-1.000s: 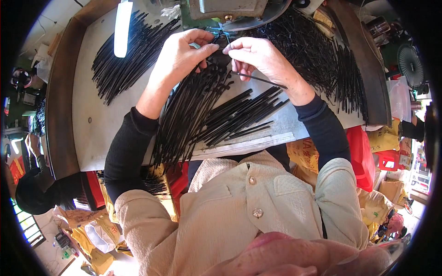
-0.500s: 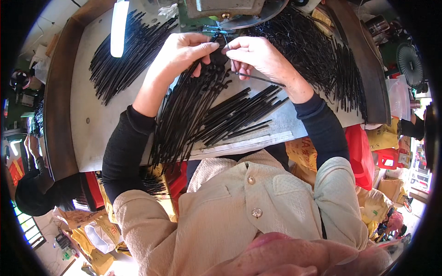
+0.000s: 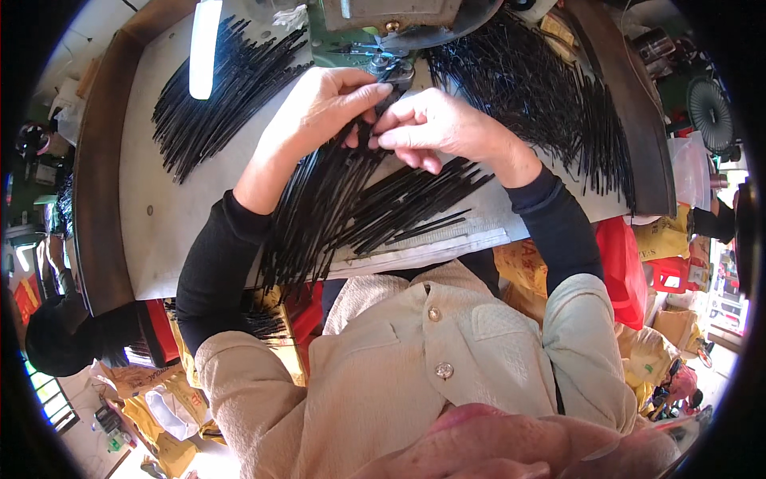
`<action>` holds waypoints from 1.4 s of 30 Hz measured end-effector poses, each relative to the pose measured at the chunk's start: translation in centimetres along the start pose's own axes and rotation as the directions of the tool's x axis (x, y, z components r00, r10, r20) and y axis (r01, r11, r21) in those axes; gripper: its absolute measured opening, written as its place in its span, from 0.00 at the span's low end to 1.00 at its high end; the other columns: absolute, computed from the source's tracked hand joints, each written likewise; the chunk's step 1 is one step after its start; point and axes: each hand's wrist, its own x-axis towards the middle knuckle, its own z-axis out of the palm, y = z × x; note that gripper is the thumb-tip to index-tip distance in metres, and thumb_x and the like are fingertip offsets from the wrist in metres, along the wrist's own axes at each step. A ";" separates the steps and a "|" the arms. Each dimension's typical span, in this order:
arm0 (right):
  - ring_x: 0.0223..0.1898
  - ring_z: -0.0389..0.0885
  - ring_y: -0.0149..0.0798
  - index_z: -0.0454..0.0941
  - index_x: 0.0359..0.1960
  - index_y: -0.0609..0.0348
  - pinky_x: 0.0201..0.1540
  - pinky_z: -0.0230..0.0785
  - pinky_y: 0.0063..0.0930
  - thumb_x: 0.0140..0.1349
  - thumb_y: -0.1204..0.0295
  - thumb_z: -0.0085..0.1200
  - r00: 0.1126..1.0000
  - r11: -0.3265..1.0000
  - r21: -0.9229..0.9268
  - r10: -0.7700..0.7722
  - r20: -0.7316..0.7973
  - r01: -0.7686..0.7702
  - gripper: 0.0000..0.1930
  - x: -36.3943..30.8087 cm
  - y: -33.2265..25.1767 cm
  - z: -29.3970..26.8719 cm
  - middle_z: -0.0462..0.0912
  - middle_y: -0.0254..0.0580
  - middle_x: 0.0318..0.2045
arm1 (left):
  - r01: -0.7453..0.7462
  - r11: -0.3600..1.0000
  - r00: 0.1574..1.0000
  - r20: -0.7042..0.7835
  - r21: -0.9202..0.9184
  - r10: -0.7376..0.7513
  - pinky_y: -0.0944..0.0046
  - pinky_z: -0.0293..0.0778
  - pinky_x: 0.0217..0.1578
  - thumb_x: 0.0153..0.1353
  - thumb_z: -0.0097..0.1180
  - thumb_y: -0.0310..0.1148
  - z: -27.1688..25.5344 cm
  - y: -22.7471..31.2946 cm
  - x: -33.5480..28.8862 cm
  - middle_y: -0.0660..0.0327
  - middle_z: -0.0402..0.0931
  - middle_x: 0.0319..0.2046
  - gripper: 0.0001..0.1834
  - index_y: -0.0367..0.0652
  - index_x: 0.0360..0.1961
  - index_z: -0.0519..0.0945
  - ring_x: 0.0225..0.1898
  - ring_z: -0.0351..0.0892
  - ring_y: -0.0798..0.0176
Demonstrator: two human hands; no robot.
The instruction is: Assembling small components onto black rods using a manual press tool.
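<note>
My left hand (image 3: 331, 108) is at the upper middle of the table, just in front of a machine (image 3: 391, 24). Its thumb and forefinger are closed together near the machine's small metal working parts (image 3: 387, 68); whatever they hold is hidden. To its right, my right hand (image 3: 439, 126) pinches with thumb and forefinger at the top of a bundle of thin black strips (image 3: 319, 207). What lies between those fingertips I cannot make out. The bundle runs from beneath my hands toward the table's near edge. Shorter-looking black strips (image 3: 407, 199) lie beside it, below my right hand.
More black strips lie in a pile (image 3: 219, 104) at the far left and in a tangled heap (image 3: 527, 88) at the far right. Raised brown sides (image 3: 100, 176) border the table (image 3: 183, 231). A red bag (image 3: 621, 271) hangs at the right; a person in dark clothing (image 3: 64, 331) is at the left.
The single black strip that hung from my right hand is no longer visible there. My right hand has come down and left to the bundle; my left hand has shifted slightly right.
</note>
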 end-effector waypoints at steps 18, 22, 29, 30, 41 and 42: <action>0.22 0.78 0.25 0.74 0.44 0.64 0.26 0.72 0.15 0.56 0.67 0.57 0.971 0.967 0.202 -0.111 -0.210 0.154 0.17 0.3 1.8 -2.8 0.79 0.37 0.25 | 0.099 0.960 0.993 0.086 -0.261 -0.079 0.78 0.60 0.16 0.55 0.61 0.40 -1.0 -1.1 -0.4 0.68 0.71 0.18 0.13 0.40 0.26 0.78 0.15 0.66 0.78; 0.27 0.82 0.30 0.72 0.45 0.65 0.30 0.76 0.19 0.58 0.67 0.55 0.974 0.914 0.369 -0.101 -0.201 0.171 0.16 0.4 2.1 -3.3 0.82 0.45 0.31 | 0.130 0.955 0.991 0.067 -0.268 -0.116 0.78 0.58 0.15 0.54 0.62 0.39 -0.9 -0.7 -0.5 0.69 0.70 0.18 0.13 0.40 0.26 0.78 0.15 0.66 0.79; 0.27 0.83 0.31 0.72 0.47 0.64 0.29 0.77 0.16 0.62 0.68 0.50 0.979 0.855 0.477 -0.172 -0.114 0.206 0.15 0.5 2.6 -4.0 0.81 0.54 0.36 | 0.063 0.988 0.996 0.078 -0.143 -0.052 0.79 0.56 0.13 0.54 0.63 0.38 -1.5 -0.6 -0.4 0.69 0.70 0.15 0.14 0.36 0.31 0.79 0.12 0.63 0.80; 0.27 0.83 0.31 0.72 0.46 0.64 0.29 0.77 0.16 0.62 0.68 0.50 0.977 0.856 0.472 -0.176 -0.119 0.212 0.15 0.5 2.6 -4.0 0.81 0.53 0.36 | 0.043 0.994 0.998 0.042 -0.098 -0.039 0.79 0.56 0.13 0.54 0.63 0.38 -1.4 -0.3 -0.5 0.69 0.69 0.14 0.14 0.36 0.31 0.79 0.11 0.62 0.80; 0.26 0.83 0.30 0.74 0.45 0.63 0.28 0.77 0.15 0.63 0.66 0.50 0.973 0.856 0.467 -0.171 -0.154 0.224 0.14 0.6 2.7 -3.6 0.82 0.52 0.34 | 0.030 0.999 1.000 0.000 -0.011 -0.030 0.79 0.53 0.12 0.55 0.62 0.37 -1.4 -0.3 -0.4 0.68 0.71 0.14 0.14 0.34 0.34 0.80 0.10 0.60 0.81; 0.26 0.83 0.30 0.74 0.45 0.63 0.29 0.77 0.16 0.63 0.66 0.50 0.972 0.853 0.470 -0.171 -0.158 0.227 0.14 0.6 2.7 -3.6 0.82 0.53 0.34 | 0.022 1.000 1.000 -0.002 -0.010 -0.022 0.79 0.53 0.12 0.55 0.62 0.37 -1.4 -0.4 -0.5 0.68 0.70 0.14 0.14 0.34 0.33 0.80 0.10 0.60 0.81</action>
